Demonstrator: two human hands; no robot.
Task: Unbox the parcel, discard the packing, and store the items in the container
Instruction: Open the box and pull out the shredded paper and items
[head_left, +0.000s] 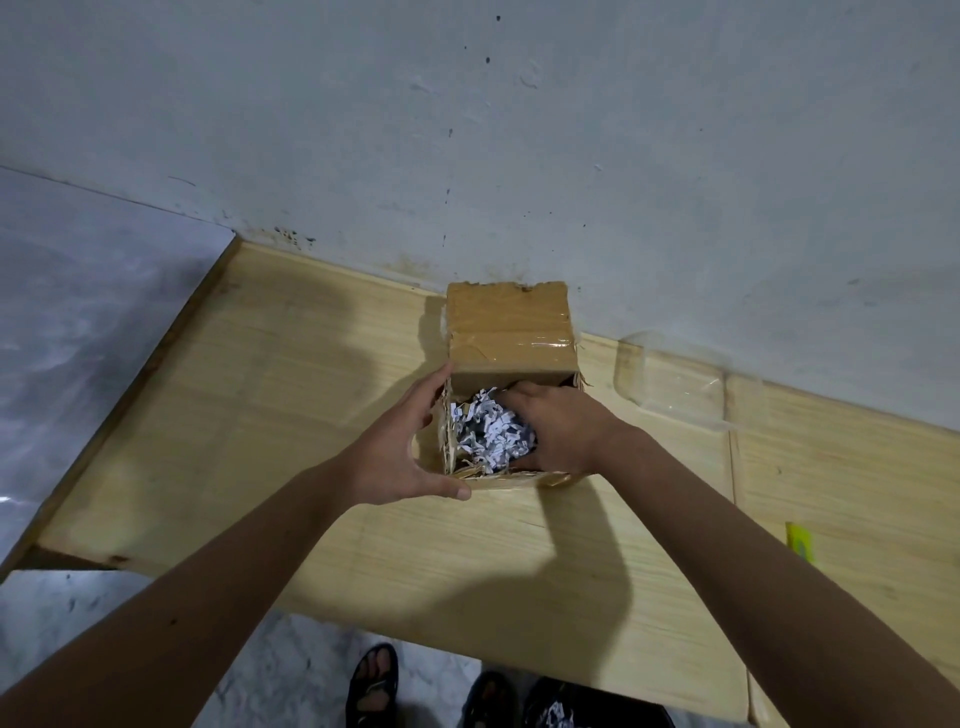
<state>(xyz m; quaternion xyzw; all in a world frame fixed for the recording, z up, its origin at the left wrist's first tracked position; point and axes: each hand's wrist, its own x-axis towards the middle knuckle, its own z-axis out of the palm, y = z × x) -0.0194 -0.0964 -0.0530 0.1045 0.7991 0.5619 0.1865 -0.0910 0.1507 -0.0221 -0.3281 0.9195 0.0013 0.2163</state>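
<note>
While the cardboard box (511, 332) stands open on the wooden table (291, 405), close to the grey wall (519, 130), its taped lid flap is lifted up and leans toward the wall. Inside the box lies shredded white paper (491, 434), which fills most of the opening that can be seen. At the left side of the box is the left hand (400, 452): its fingers are spread wide and rather straight along the left wall of the box, and the thumb lies against the near left corner, so it steadies the box without closing around it. Reaching into the box from the right side, the right hand (558, 428) has its fingers bent down into the shredded paper; the fingertips are hidden in the paper, so I cannot tell whether they already hold some of it. To the right of the box, near the wall, stands a clear plastic container (675, 382), apart from the box. At the right edge of the table lies a small yellow thing (800, 541), too small to tell what it is. Below the table edge, on the floor, a dark bin (576, 714) holds some more shredded paper, and beside it a foot in a dark sandal (373, 686) is seen
</note>
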